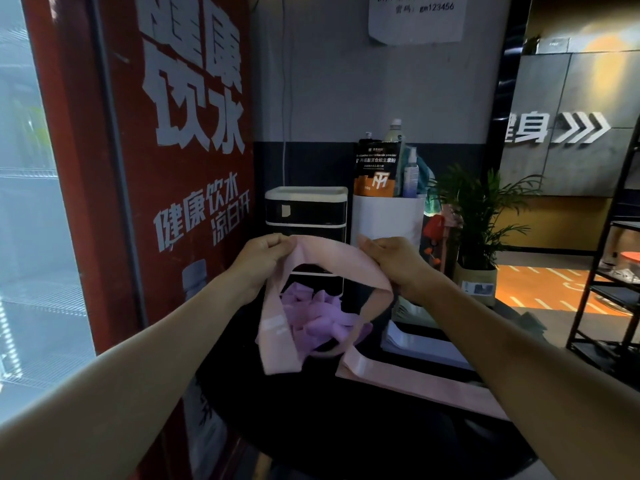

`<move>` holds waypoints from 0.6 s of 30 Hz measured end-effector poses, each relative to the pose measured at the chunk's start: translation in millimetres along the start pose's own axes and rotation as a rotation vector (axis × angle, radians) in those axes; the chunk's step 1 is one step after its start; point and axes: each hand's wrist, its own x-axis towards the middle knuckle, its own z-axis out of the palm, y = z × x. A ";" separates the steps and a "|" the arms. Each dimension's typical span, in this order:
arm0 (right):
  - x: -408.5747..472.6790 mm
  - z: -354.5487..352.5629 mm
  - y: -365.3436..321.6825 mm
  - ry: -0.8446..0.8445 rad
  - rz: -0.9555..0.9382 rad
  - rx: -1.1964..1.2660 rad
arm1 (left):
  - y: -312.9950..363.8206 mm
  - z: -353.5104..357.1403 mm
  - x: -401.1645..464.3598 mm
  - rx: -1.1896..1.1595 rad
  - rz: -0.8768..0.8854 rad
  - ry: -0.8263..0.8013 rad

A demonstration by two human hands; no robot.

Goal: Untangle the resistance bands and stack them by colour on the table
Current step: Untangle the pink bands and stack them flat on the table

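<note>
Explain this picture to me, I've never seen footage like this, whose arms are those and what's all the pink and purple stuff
There is no machine here. The one picture comes from a camera worn on a person's head, looking forward and down, so the two arms are the wearer's own. The left hand and the right hand each pinch the top of a pink band, a stretchy exercise loop, holding it up above a dark table. Below it on the table lies a tangled purple pile of bands, and to the right a second pink band lies flat. Behind stand a small black drawer unit, a white holder with bottles, and a potted plant.
</note>
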 end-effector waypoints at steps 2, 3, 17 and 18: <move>-1.8 -2.0 0.7 -0.007 0.009 -0.022 | -1.0 -0.4 0.4 0.017 -0.007 -0.007; -2.8 -2.3 1.3 -0.019 0.017 -0.041 | -1.5 0.0 0.5 0.025 -0.010 -0.009; 3.9 -0.3 18.0 0.150 -0.150 -0.251 | -16.6 -2.7 -7.3 0.497 0.143 -0.157; 4.4 -3.5 18.8 0.229 -0.154 -0.257 | -19.8 -5.4 -7.9 0.589 0.165 -0.167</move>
